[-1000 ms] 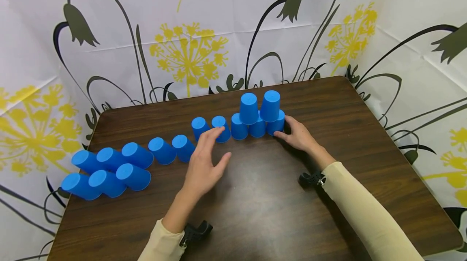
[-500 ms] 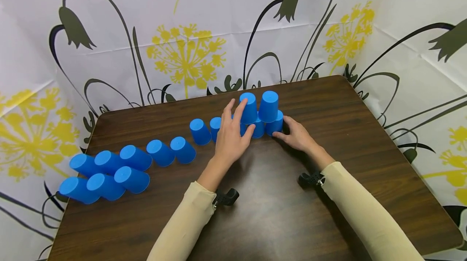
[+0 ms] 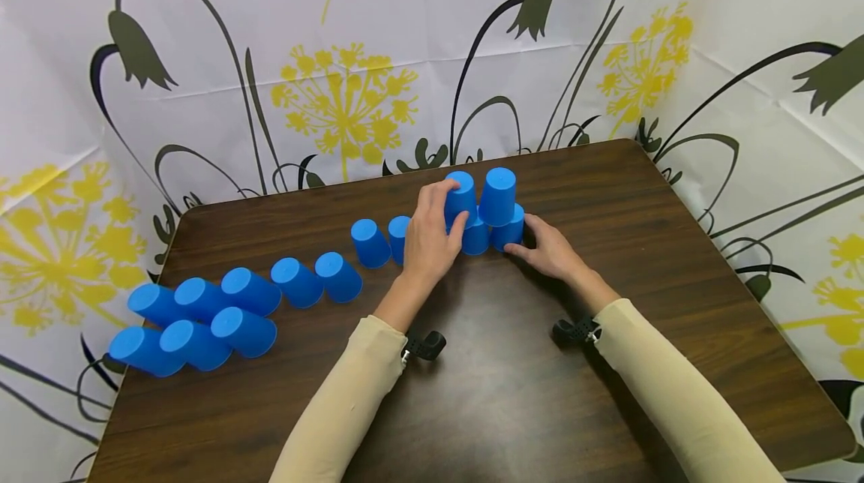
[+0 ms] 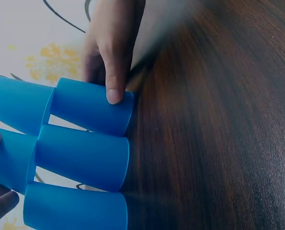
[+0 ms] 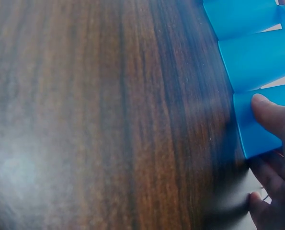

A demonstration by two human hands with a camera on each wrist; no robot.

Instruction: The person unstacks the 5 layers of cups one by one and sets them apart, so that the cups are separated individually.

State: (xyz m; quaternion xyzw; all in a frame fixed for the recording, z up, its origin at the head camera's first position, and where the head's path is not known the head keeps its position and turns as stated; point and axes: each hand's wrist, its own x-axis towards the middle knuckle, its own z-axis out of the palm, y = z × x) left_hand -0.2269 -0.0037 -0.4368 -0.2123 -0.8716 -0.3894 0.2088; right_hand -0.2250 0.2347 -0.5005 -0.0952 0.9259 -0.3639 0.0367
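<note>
Small pyramid of inverted blue plastic cups (image 3: pixel 482 213) toward far centre of dark wood-grain table (image 3: pixel 513 400), bases up, long axes upright: three in bottom row, two on top. Left hand (image 3: pixel 432 239) wrapped around upper-left blue plastic cup (image 3: pixel 460 198), fingers curled over far side, thumb on near side; bottom-left cup of pyramid mostly hidden behind this hand. Right hand (image 3: pixel 550 250) at right end of bottom row, thumb pressed on near wall of bottom-right blue plastic cup (image 3: pixel 511 229), fingers behind it on far side; right wrist view confirms thumb on same cup (image 5: pixel 257 127), other fingers loosely curled near table. Upper-right blue plastic cup (image 3: pixel 499 196) untouched, seated over gap between middle and right bottom cups, just beside gripped cup. Key relation: gripped cup directly within left hand, axis vertical, lying left of pyramid centre line; left hand clearly nearer to it, right hand low and to right as a brace. Row of loose blue plastic cups (image 3: pixel 324 273) trailing away left of pyramid, nearest one just behind left wrist. Second cluster of blue plastic cups (image 3: pixel 196 318), stacked in two tiers, at far left edge of table, well apart from both hands. Floral-printed white backdrop sheet (image 3: pixel 351 70) behind table.
</note>
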